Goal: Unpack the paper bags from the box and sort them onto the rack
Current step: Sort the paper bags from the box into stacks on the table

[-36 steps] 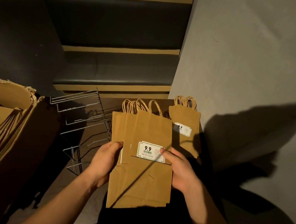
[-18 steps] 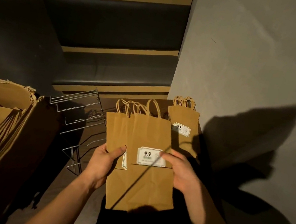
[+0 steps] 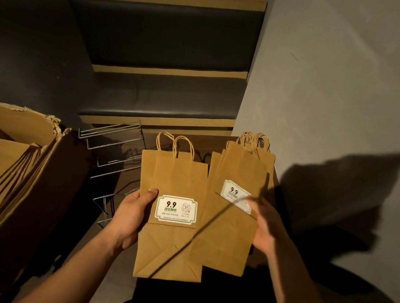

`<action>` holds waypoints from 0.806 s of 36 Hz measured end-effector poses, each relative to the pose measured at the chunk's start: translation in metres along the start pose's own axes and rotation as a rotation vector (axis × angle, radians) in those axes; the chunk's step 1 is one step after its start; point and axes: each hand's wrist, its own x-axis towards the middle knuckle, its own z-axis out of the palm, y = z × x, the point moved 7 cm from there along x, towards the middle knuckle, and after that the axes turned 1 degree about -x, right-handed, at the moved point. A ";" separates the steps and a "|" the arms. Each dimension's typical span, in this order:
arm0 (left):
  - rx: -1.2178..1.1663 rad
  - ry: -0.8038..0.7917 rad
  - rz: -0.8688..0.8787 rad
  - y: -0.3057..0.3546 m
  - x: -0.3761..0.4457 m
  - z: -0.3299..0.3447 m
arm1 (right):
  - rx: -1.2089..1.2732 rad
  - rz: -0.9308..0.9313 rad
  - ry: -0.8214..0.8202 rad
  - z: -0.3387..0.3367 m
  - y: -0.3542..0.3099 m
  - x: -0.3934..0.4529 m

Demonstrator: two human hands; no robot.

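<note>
Head view: left hand (image 3: pixel 131 215) reaches forward, thumb pinching a labelled paper bag (image 3: pixel 173 215) beside the wire rack (image 3: pixel 111 161); right hand (image 3: pixel 263 231), blurred, grips another bag (image 3: pixel 226 231); box (image 3: pixel 4 186) stands left.

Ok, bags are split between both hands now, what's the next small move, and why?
Probably lay the right hand's bags on the pile behind them; they already hover over it. The left hand holds its bags beside the wire rack.
</note>
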 end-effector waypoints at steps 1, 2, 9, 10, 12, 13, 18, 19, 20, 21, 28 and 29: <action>0.002 0.005 0.007 0.002 0.000 -0.003 | -0.019 -0.026 -0.022 -0.001 -0.005 -0.001; 0.002 0.006 0.014 0.003 0.000 -0.005 | -0.062 -0.059 -0.042 -0.001 -0.010 -0.004; -0.052 0.012 0.056 0.004 -0.005 -0.010 | 0.105 0.038 -0.145 0.023 0.005 -0.010; -0.059 0.010 0.056 0.003 -0.006 -0.009 | 0.102 0.055 -0.158 0.029 0.009 -0.013; -0.069 0.007 0.053 0.000 -0.006 -0.008 | 0.037 0.033 -0.184 0.039 0.012 -0.018; -0.071 0.005 0.054 -0.001 -0.007 -0.006 | -0.012 0.027 -0.182 0.042 0.015 -0.021; -0.069 -0.008 0.058 -0.008 -0.010 -0.002 | -0.005 0.068 -0.212 0.059 0.031 -0.026; -0.067 -0.009 0.057 -0.010 -0.010 -0.001 | 0.001 0.080 -0.224 0.062 0.034 -0.026; -0.067 -0.008 0.057 -0.012 -0.011 0.000 | -0.005 0.087 -0.234 0.065 0.037 -0.026; -0.067 -0.004 0.054 -0.014 -0.011 0.000 | -0.008 0.088 -0.244 0.067 0.039 -0.026; -0.086 0.016 -0.003 -0.013 -0.007 -0.007 | -0.002 0.077 -0.172 0.051 0.031 -0.015; -0.090 0.016 -0.005 -0.012 -0.007 -0.010 | 0.006 0.078 -0.152 0.044 0.027 -0.013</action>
